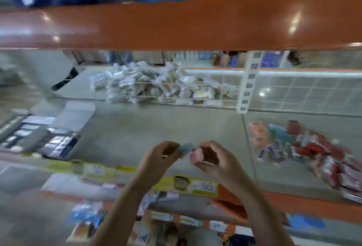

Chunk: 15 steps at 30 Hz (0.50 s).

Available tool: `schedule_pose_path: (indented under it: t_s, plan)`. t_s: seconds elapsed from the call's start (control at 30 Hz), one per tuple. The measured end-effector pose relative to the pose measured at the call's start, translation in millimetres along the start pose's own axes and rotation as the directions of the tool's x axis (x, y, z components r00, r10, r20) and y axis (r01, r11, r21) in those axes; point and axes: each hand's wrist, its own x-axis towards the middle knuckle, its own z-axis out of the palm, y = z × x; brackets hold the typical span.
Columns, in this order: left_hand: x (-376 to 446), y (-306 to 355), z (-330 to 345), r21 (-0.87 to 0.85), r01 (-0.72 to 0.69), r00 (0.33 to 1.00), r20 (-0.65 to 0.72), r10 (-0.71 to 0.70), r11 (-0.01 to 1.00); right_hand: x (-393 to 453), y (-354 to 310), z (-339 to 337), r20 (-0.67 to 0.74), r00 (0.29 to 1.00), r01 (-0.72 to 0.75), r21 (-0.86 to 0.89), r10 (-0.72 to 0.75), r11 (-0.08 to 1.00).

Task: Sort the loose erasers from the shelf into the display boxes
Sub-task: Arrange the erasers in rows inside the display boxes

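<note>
Grey shelf (156, 128): packet heap (156, 85) behind, erasers (305, 143) right.

- Left hand (159, 159) is bare: no glove, ring or watch shows.
- Right hand (212, 160) is likewise bare.
- Both forearms are uncovered, with no sleeve reaching them.

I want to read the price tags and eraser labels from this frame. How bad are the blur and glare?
Head view: motion blur smears everything; the yellow price strip shows only a vague number, and the loose erasers on the right are colour patches. Ceiling-light glare spots the orange shelf beam. Wide-angle bending curves the shelves. The left hand pinches a bluish eraser, the right hand a pink eraser; neither is legible.
</note>
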Motion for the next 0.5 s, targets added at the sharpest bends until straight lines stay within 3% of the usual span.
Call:
schedule_pose_path:
  t_s: [0.17, 0.37, 0.5]
  plan:
    - [-54, -32, -90, -0.181, 0.103, 0.975, -0.177, -0.136, 0.978, 12, -28, 94, 0.110, 0.994, 0.007, 0.152, -0.024, 0.988]
    - [-117, -75, -196, -0.293, 0.111, 0.939, -0.282, -0.197, 0.950, 19, -64, 212, 0.233, 0.971, -0.010, 0.255, -0.051, 0.967]
    - [-142, -109, -252, -0.370, 0.137, 0.910, -0.320, -0.265, 0.919, 31, -85, 280, 0.245, 0.968, -0.022, 0.276, -0.048, 0.961]
